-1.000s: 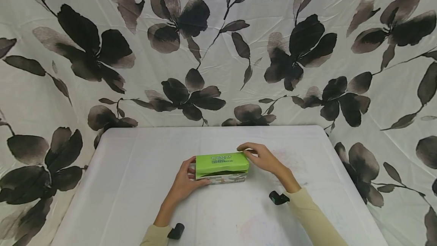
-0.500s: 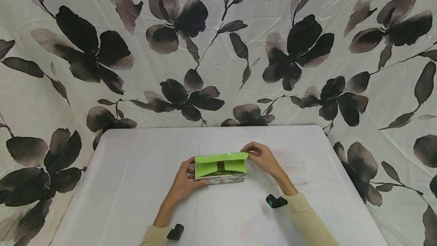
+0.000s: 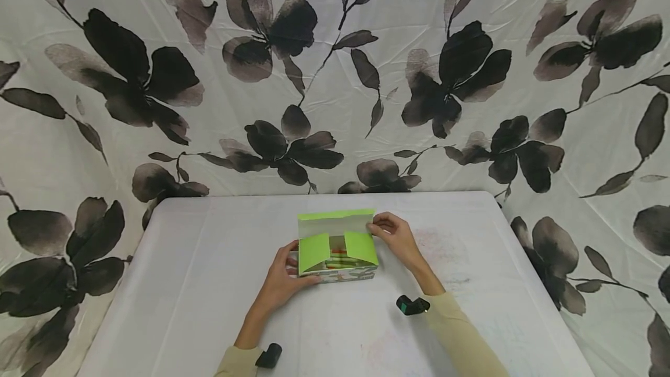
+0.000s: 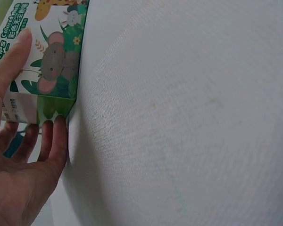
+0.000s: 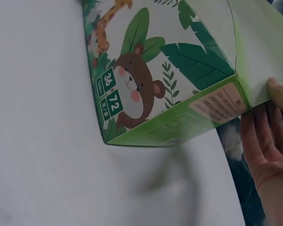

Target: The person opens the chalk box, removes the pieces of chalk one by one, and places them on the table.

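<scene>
A coloured chalk box (image 3: pixel 335 276) with a bright green top and animal pictures stands on the table. Its lid (image 3: pixel 335 224) is raised at the back, showing a pale inside. Two green side flaps (image 3: pixel 314 251) lean inward, and coloured contents (image 3: pixel 342 262) show between them. My left hand (image 3: pixel 280 281) holds the box's left end; in the left wrist view the thumb lies on the elephant-printed front (image 4: pixel 56 66) and the fingers are against the end. My right hand (image 3: pixel 396 238) pinches the lid's right edge; the right wrist view shows the thumb on the pale flap (image 5: pixel 259 56).
A white-covered table (image 3: pixel 199 284) with faint coloured smudges carries the box. Behind it hangs a floral curtain (image 3: pixel 361 127). Small dark cameras sit at the left wrist (image 3: pixel 270 356) and right wrist (image 3: pixel 412 305).
The lid has gone from lying over the box to standing up at the back, lifted by my right hand. Side flaps and contents have come into view. My left hand has stayed in place.
</scene>
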Motion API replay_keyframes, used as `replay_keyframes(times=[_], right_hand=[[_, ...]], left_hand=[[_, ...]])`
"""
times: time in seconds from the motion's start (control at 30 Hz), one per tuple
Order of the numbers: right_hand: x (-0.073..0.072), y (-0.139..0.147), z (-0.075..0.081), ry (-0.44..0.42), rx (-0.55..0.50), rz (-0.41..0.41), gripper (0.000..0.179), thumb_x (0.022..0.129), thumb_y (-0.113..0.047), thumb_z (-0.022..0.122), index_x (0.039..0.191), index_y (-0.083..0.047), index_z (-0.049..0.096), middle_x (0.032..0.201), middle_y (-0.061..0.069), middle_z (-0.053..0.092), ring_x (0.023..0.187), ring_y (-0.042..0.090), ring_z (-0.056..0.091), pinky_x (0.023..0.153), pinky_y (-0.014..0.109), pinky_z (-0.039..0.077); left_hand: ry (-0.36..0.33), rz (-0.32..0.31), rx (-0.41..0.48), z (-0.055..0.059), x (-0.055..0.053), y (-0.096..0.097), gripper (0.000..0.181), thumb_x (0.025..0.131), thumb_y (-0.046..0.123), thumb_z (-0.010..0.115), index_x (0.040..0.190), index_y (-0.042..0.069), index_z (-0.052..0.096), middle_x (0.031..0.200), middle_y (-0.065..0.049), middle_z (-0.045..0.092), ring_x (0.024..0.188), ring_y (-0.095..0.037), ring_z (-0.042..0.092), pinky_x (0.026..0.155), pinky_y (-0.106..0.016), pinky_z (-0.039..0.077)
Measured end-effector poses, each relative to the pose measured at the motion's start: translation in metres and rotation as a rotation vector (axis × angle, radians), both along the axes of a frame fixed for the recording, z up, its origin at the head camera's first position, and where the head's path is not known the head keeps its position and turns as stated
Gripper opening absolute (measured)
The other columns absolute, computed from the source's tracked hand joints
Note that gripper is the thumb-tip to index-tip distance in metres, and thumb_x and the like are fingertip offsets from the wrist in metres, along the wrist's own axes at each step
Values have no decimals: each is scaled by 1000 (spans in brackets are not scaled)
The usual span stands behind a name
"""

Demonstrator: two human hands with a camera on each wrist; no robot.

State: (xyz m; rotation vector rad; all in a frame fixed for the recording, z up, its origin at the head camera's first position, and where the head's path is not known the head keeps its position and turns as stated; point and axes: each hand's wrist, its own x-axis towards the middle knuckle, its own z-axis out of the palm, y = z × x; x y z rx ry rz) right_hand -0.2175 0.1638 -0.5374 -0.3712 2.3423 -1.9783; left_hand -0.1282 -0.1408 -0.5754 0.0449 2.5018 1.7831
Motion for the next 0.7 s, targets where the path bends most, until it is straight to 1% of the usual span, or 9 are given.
replay_keyframes(times=[0.13, 0.2, 0.27, 0.4, 0.43, 0.47, 0.63, 0.67, 0.7], right_hand=[[-1, -5, -2, -39, -41, -42, 27, 95, -17, 76, 113, 1, 67, 104, 15, 67, 92, 18, 68, 92, 52, 56], [-2, -7, -3, -64, -61, -63, 28, 95, -17, 77, 112, 2, 67, 101, 16, 68, 89, 18, 68, 92, 57, 54], [-3, -10, -4, -86, -69, -85, 27, 94, -17, 77, 111, 2, 67, 99, 15, 69, 86, 18, 68, 92, 55, 55], [-5, -14, -5, -125, -65, -131, 28, 94, -17, 78, 110, 4, 68, 94, 13, 70, 82, 14, 69, 85, 40, 61], [-4, -15, -1, -143, -60, -138, 28, 94, -16, 78, 110, 5, 69, 94, 15, 71, 82, 13, 69, 83, 37, 61], [-4, -16, -1, -160, -56, -152, 29, 94, -16, 78, 111, 5, 69, 94, 15, 72, 81, 12, 69, 82, 35, 61], [-4, -22, -2, -260, -13, -233, 29, 90, -17, 82, 108, 4, 73, 88, 11, 74, 78, 11, 69, 82, 37, 60], [-5, -22, -7, -275, -1, -255, 29, 89, -19, 83, 106, 3, 74, 85, 8, 74, 77, 11, 68, 81, 36, 60], [-5, -23, -7, -292, 10, -270, 27, 88, -19, 84, 104, 1, 75, 83, 5, 73, 77, 12, 68, 80, 35, 60]], left_hand=[[-11, 4, 0, 2, 0, 0, 104, 72, 26, 97, 156, 11, 37, 132, -8, 48, 104, -21, 49, 88, -32, 51], [-17, 9, -2, 3, 1, 0, 105, 72, 26, 97, 156, 11, 37, 134, -8, 47, 104, -21, 48, 89, -33, 51], [-19, 9, -6, 4, 1, 1, 105, 72, 26, 97, 156, 11, 37, 135, -8, 47, 104, -21, 48, 90, -34, 51], [-19, 9, -14, 4, 0, 1, 105, 71, 26, 97, 156, 11, 37, 135, -8, 48, 104, -20, 49, 92, -35, 51], [-17, 10, -11, 4, 0, 1, 104, 72, 26, 97, 156, 11, 37, 135, -8, 48, 104, -20, 49, 92, -35, 51], [-17, 10, -7, 4, 0, 1, 104, 72, 26, 97, 156, 11, 38, 134, -8, 48, 104, -20, 49, 92, -36, 51], [-16, 11, -2, 5, 1, 1, 103, 72, 26, 97, 156, 11, 38, 134, -8, 48, 103, -20, 49, 90, -35, 50], [-15, 11, -7, 5, 1, 1, 104, 72, 27, 97, 156, 10, 38, 134, -8, 48, 103, -21, 49, 90, -34, 50], [-17, 10, -10, 5, 1, 1, 104, 72, 27, 97, 156, 11, 38, 134, -8, 48, 103, -21, 49, 89, -34, 51]])
